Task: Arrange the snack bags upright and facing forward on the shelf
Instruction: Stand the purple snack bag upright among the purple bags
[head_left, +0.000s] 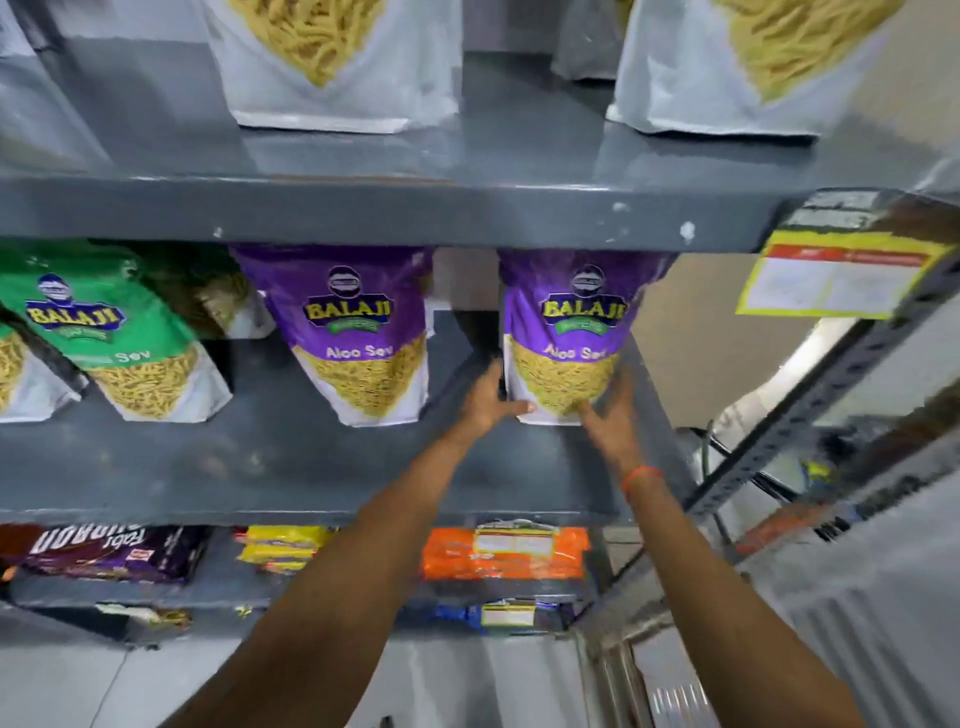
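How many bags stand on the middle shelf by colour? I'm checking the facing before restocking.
Purple Aloo Sev bags: 2, one free-standing, one between the left hand and right hand.
Green bags: 2, one in full view, one cut off at the frame's left edge.
Total: 4; a partly hidden pack behind the green bag is not counted.

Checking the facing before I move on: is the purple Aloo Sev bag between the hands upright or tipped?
Upright. The right-hand purple bag stands on its base, label forward, left hand and right hand at its lower corners.
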